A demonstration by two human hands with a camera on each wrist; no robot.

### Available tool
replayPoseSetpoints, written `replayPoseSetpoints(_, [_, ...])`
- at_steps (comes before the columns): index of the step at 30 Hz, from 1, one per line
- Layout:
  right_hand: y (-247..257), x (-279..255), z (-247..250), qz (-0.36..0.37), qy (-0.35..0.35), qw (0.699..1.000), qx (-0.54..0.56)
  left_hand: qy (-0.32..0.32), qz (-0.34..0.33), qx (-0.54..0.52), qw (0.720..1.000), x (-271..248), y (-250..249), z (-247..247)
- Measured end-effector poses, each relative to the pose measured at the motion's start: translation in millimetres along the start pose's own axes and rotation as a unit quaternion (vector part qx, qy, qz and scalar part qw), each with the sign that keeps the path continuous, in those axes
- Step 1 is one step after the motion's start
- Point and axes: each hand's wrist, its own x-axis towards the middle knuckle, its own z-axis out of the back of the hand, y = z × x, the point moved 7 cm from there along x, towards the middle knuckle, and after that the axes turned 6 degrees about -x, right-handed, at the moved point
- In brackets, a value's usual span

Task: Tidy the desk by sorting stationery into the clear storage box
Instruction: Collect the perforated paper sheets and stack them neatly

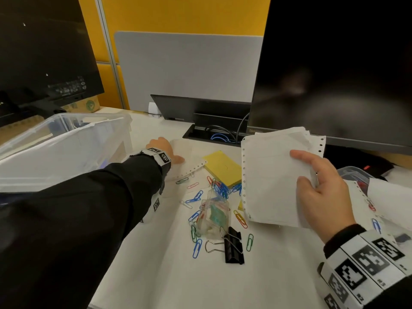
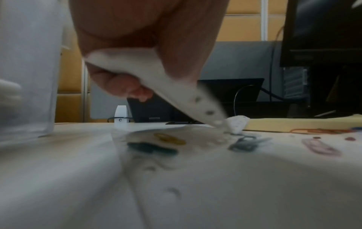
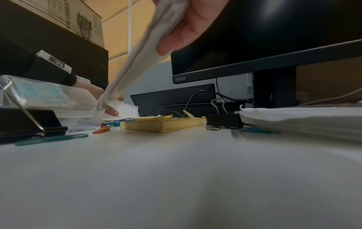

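Observation:
My right hand (image 1: 316, 181) holds a stack of white perforated paper sheets (image 1: 274, 175) tilted above the desk, thumb on top; the right wrist view shows the stack (image 3: 137, 62) edge-on. My left hand (image 1: 166, 150) reaches forward beside the clear storage box (image 1: 62, 148) and pinches another perforated sheet (image 1: 189, 159), lifting its edge (image 2: 156, 77) off the desk. A yellow sticky-note pad (image 1: 223, 167), several coloured paper clips (image 1: 219, 188), a small clear plastic case (image 1: 214, 217) and a black binder clip (image 1: 233, 246) lie between my hands.
A black monitor (image 1: 334, 68) stands at the back right, a second one (image 1: 40, 52) at the back left. A cable tray (image 1: 214, 134) opens behind the pad. More paper (image 3: 303, 117) and another binder clip (image 3: 223, 120) lie at the right.

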Motion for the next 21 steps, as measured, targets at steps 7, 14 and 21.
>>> replayPoseSetpoints(7, [-4.4, 2.7, 0.9, -0.001, -0.003, 1.0, -0.01, 0.069, 0.052, 0.054, 0.995, 0.6, 9.9, -16.2])
replayPoseSetpoints(14, [-8.0, 5.2, 1.0, 0.012, -0.017, 1.0, -0.014, 0.045, 0.024, -0.049, 0.997, -12.6, 5.5, -11.2])
replayPoseSetpoints(21, [-5.7, 10.1, 0.0, 0.02, -0.037, 0.999, -0.017, -0.059, -0.128, -0.28, 0.95, -56.3, -39.4, 48.1])
